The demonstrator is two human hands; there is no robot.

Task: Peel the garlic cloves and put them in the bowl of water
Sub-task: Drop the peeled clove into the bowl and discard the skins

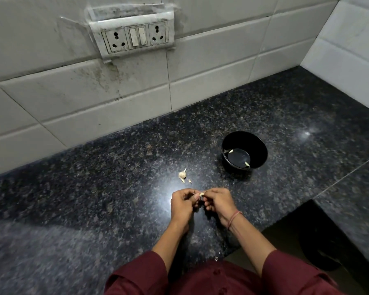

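Note:
My left hand (pixel 183 204) and my right hand (pixel 218 202) meet over the dark granite counter (pixel 94 199). Both pinch a small pale garlic clove (pixel 201 195) between their fingertips. Beyond them on the counter lies the rest of the garlic bulb (pixel 182 174), with two small loose bits (pixel 189 181) beside it. A black bowl (pixel 258 153) of water stands to the right and further back. Two peeled cloves (pixel 247 164) float in it near the rim.
A white tiled wall with a socket panel (pixel 136 37) rises behind the counter. The counter has a cut-out edge at the lower right (pixel 285 222), with dark floor below. A small scrap of peel (pixel 216 258) lies near the counter's front edge.

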